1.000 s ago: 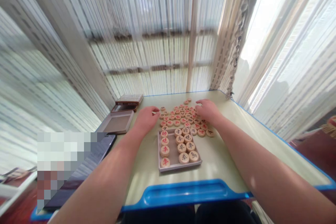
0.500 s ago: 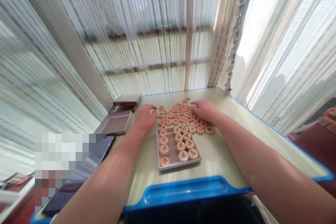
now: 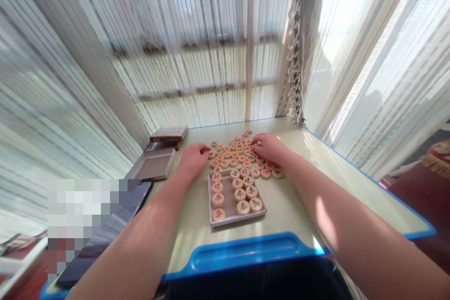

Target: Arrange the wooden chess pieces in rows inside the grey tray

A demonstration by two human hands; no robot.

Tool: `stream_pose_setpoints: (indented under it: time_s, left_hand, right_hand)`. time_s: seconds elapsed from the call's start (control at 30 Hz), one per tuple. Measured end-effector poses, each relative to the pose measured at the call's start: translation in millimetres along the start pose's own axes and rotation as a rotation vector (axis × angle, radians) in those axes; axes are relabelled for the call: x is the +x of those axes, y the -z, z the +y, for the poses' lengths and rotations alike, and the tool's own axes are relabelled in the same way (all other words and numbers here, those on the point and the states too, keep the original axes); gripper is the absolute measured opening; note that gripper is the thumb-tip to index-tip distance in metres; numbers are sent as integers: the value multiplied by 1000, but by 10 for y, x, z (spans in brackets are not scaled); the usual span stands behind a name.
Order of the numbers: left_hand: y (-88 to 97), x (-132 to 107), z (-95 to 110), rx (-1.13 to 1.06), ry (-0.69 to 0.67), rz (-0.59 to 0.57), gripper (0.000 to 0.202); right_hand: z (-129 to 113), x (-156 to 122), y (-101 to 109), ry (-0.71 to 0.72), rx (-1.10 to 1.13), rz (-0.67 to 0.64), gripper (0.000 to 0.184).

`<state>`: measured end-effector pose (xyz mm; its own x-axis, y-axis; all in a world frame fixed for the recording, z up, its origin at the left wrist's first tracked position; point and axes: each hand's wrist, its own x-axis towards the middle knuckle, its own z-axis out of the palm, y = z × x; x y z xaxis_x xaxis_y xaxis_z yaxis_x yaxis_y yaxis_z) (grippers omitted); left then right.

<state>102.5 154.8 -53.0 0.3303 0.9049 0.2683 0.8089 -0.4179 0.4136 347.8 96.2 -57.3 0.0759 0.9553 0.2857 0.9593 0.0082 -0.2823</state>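
Many round wooden xiangqi pieces [image 3: 234, 162] with red or black characters lie in a loose spread on the table. At the left edge of the spread is my left hand [image 3: 194, 158], its fingers curled in near the thumb; what they hold, if anything, is hidden. My right hand [image 3: 269, 146] reaches over the right side of the spread, fingertips bent down and closed around a xiangqi piece [image 3: 259, 144], partly covered. Nearer to me stands a shallow grey box [image 3: 228, 204]. Red pieces line its left side, and two columns of black pieces fill its right side.
A second grey tray [image 3: 154, 166] and a stack of flat boxes [image 3: 168, 133] stand at the left. A dark tablet-like device [image 3: 112, 229] lies at the near left. The table [image 3: 337, 173] has a blue rim [image 3: 246, 248]. Sheer curtains [image 3: 197, 79] hang behind.
My left thumb and fingers have drawn closer together. My right fingers have curled down more onto the pieces. The view has shifted slightly; the pieces in the box look the same.
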Motion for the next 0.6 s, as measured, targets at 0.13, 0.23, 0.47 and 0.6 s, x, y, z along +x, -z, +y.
stream_pose_setpoints:
  time_s: [0.13, 0.23, 0.47, 0.6]
  left_hand:
    - [-16, -11, 20, -28, 12, -18, 25]
    - [-16, -21, 44, -22, 32, -14, 25]
    - [-27, -54, 124, 14, -8, 28, 27]
    - [-42, -88, 198, 10, -67, 103, 25]
  right_hand:
    - [22, -6, -5, -18, 27, 15, 25]
    - [32, 0, -2, -34, 72, 14, 26]
    - [-14, 15, -5, -174, 162, -36, 23]
    - [-63, -3, 5, -199, 212, 80, 22]
